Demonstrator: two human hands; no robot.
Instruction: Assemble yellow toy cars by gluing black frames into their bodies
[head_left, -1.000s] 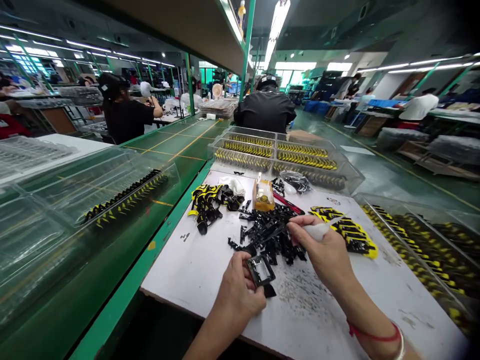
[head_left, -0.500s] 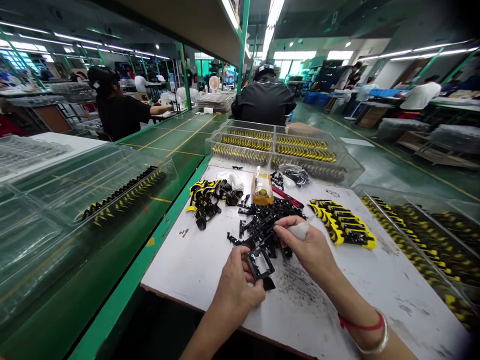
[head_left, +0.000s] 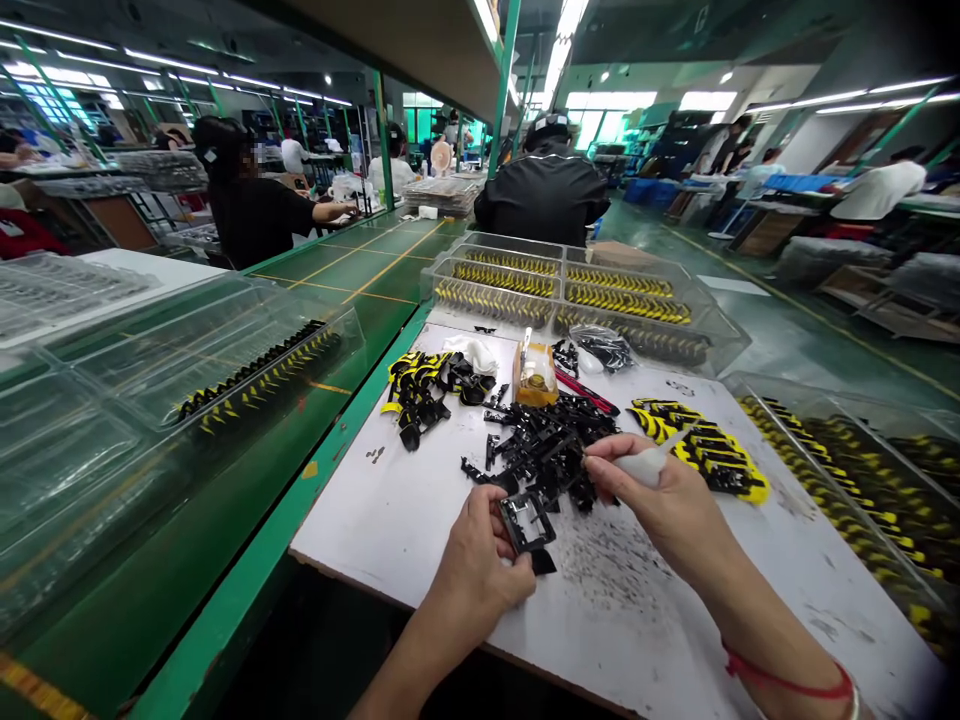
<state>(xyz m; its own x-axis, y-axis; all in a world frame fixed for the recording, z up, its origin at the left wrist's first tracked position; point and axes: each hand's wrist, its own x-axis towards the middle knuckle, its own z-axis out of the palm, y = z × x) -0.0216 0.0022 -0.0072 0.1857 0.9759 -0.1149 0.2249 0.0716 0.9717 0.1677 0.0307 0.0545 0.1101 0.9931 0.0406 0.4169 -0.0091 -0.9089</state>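
Note:
My left hand point(head_left: 484, 555) is closed around a black plastic frame point(head_left: 527, 522) with a rectangular opening, held tilted just above the white board. A black flap sticks out below the frame. My right hand point(head_left: 660, 495) is closed around a white squeeze bottle point(head_left: 643, 466) whose thin nozzle points up and to the right. Its thumb and forefinger meet beside a pile of small black plastic parts point(head_left: 551, 440); whether a small piece sits between the fingertips I cannot tell. To the right of that hand lies a row of yellow-and-black parts point(head_left: 705, 455).
More yellow-and-black pieces point(head_left: 412, 395) lie at the board's left. An orange-and-clear container point(head_left: 535, 380) and a bagged bundle point(head_left: 600, 347) stand behind the pile. Clear trays of parts point(head_left: 562, 290) border the back; another tray point(head_left: 847, 470) is at right. A person in black point(head_left: 544, 190) sits ahead.
My right hand has shifted right, away from the frame and the pile's middle, with the bottle still in it. My left hand keeps the frame nearly in place. The whole view has shifted slightly.

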